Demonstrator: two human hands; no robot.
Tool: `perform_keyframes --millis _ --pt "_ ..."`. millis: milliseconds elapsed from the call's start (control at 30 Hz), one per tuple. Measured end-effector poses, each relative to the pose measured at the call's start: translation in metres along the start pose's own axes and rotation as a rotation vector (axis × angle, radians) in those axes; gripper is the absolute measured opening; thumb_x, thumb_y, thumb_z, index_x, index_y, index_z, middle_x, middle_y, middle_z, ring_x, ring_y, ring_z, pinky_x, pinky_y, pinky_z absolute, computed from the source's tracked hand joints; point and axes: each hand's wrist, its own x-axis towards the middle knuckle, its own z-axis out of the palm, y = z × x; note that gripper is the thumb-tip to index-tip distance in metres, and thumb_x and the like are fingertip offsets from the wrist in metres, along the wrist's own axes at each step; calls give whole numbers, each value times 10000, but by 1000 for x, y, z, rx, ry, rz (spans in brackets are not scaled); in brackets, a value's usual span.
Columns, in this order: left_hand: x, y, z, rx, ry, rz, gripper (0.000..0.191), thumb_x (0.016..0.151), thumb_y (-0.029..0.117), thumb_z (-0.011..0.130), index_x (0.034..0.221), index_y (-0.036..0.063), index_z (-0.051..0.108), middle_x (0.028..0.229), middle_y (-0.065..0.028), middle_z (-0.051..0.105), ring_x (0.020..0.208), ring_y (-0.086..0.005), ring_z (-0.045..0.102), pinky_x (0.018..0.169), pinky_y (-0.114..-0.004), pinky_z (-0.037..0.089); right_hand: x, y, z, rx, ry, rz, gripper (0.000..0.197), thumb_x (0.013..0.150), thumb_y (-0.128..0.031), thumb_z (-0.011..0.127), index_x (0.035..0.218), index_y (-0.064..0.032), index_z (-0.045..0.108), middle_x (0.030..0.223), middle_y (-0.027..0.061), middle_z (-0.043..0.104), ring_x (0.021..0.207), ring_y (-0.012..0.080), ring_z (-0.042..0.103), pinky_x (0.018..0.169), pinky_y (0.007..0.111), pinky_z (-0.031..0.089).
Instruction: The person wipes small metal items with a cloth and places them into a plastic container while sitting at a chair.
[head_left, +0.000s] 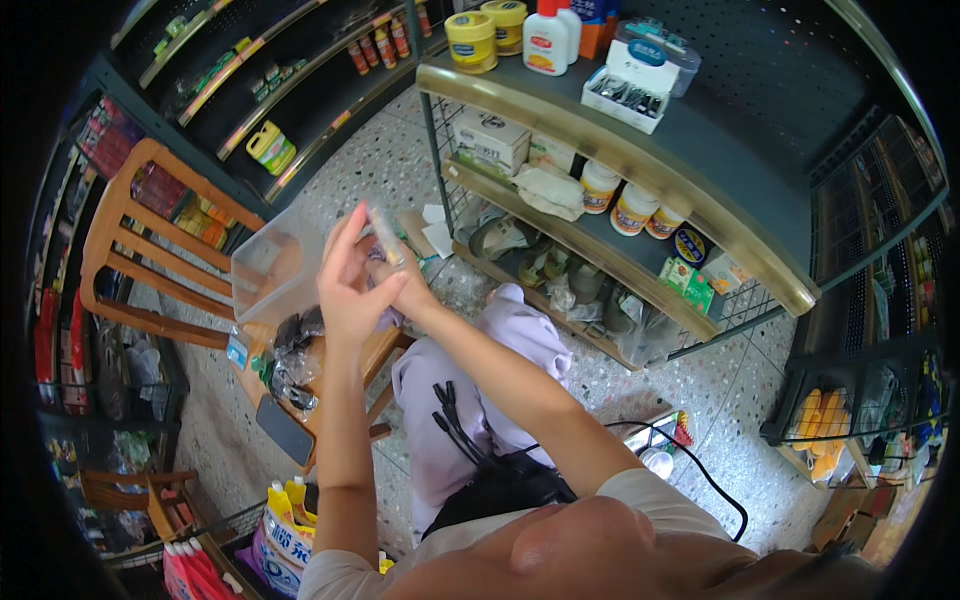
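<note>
Both hands are raised together over the near edge of a wooden chair's seat (330, 375). My left hand (349, 281) has its fingers stretched up and its thumb pointing right, around a small clear plastic packet (386, 236) with something yellowish in it. My right hand (409, 281) is behind the packet and partly hidden by it and by my left hand, so its grip is unclear. Just left of the hands, a clear plastic bin (277, 255) stands on the chair. Below it on the seat lie dark items in clear wrap (296, 360) and a dark phone (285, 430).
A metal shelf rack (615, 172) with tubs, bottles and boxes stands ahead and to the right. Wall shelves (277, 97) are at the upper left. The chair's slatted back (157, 247) rises at left. A black cable (724, 491) loops over the speckled floor at right.
</note>
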Motion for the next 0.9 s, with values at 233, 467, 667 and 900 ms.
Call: perform_keyframes --millis 233,467,667,900 --pt "110 47 107 -133 -310 98 757 685 -29 760 1369 31 440 1380 -108 397 1244 -221 457 1045 -394 426 -3 -21 2 269 76 57 371 810 -182 665 1113 9 569 1066 162 616 1110 233 540 936 358 420" --pt "199 20 194 182 -641 305 730 716 41 762 1370 10 438 1385 -112 428 1273 -203 438 1092 -320 315 -9 -17 7 287 91 103 354 791 -217 688 1069 -15 601 1115 171 624 1039 269 591 883 378 461" --pt "234 7 224 374 -772 347 671 727 185 755 1335 52 505 1323 -132 520 1242 -249 475 1066 -343 339 3 -38 -18 47 0 146 319 816 -266 626 1044 -43 649 1169 195 598 1078 346 568 908 374 456" --pt "244 0 229 442 -902 272 634 734 237 730 1307 49 535 1328 -147 527 1221 -262 497 1043 -342 364 6 -39 -24 5 91 18 273 817 -190 611 1050 -63 672 1191 162 589 1144 323 527 963 377 421"
